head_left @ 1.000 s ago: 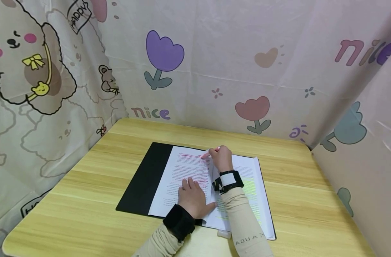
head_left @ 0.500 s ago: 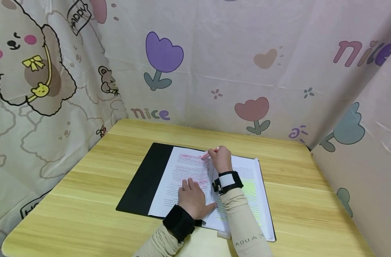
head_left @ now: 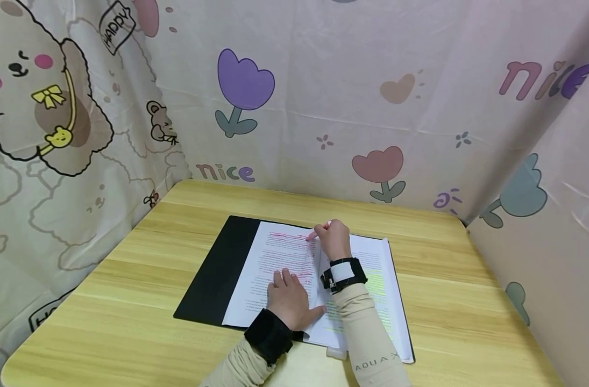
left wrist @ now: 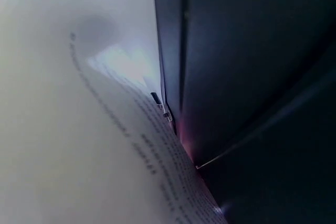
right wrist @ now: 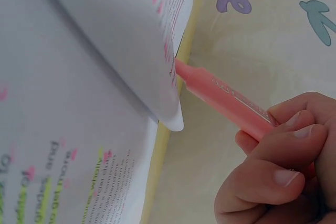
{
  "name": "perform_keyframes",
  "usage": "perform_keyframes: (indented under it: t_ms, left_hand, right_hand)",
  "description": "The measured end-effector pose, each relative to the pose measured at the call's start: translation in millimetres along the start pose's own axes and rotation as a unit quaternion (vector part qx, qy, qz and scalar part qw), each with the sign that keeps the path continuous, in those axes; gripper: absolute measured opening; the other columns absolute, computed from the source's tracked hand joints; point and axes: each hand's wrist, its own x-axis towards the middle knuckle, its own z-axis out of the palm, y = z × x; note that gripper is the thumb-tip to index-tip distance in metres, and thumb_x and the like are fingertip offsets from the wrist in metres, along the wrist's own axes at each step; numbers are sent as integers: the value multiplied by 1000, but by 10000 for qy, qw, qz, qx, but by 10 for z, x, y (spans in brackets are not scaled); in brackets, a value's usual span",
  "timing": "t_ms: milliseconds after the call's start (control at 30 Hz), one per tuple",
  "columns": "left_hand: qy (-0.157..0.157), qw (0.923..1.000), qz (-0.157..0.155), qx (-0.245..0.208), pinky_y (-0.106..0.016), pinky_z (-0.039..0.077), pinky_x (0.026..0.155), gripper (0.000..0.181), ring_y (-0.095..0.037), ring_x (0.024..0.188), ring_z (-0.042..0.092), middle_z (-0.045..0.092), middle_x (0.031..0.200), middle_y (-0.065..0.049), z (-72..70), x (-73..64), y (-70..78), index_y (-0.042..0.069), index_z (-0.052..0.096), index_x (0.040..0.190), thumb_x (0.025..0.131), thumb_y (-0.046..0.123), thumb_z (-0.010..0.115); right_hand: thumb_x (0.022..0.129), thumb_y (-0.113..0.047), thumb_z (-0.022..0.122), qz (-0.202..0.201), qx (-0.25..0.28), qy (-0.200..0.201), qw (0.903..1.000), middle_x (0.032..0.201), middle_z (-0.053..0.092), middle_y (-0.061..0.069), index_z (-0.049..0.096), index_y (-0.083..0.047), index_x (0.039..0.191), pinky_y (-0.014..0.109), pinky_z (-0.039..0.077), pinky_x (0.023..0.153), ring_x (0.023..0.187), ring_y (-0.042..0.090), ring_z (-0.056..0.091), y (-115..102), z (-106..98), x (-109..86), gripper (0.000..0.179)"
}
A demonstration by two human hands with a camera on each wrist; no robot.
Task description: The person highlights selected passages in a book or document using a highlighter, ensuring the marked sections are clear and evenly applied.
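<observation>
A pink highlighter (right wrist: pixel 231 100) is pinched between the thumb and fingers of my right hand (head_left: pixel 334 239). Its tip meets the printed left page (head_left: pixel 286 252) near the top, by the inner fold, where pink lines mark the text. My left hand (head_left: pixel 289 301) rests with spread fingers on the lower part of that page, its thumb pointing toward the fold. Both pages lie in an open black folder (head_left: pixel 217 269). Yellow marks cover lines on the right page (head_left: pixel 371 252). In the left wrist view only blurred paper (left wrist: pixel 79 145) and a dark surface appear; the hand is hidden there.
The folder lies on a wooden table (head_left: pixel 129 290). A small pale object (head_left: pixel 336 353) sits at the folder's near edge, beside the right forearm. Printed curtains (head_left: pixel 313 97) hang behind the table and along both sides.
The highlighter tip has moved slightly to the right along a line toward the fold. The left hand stays in place on the page.
</observation>
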Motion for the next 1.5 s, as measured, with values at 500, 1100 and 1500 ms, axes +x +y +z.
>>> perform_keyframes:
  t_ms: [500,1100,1500]
  left_hand:
    - [58,9999,-31,-84,-52,46,102,102,-46,133,48,51,142,-30,-7,-8,0,-8,59,138,83,77,64]
    - [134,9999,-88,-50,-52,47,100,104,-45,132,49,52,140,-29,-15,-3,15,-9,60,136,81,79,64]
    - [48,9999,-66,-116,-53,46,102,103,-46,134,48,51,143,-30,-13,-21,-2,-9,59,138,82,77,64]
  right_hand:
    - [100,-19,63,-81,-289,77,9995,64,57,5,73,3,85,28,31,45,49,15,41,-51,-17,-13,28]
    - [97,-19,65,-186,-993,559,9933,58,49,1,58,-11,63,30,32,51,53,17,46,-75,-19,-45,36]
    - [98,-21,67,-114,-1039,615,9926,63,57,5,63,-9,69,30,34,51,55,19,50,-65,-36,-46,31]
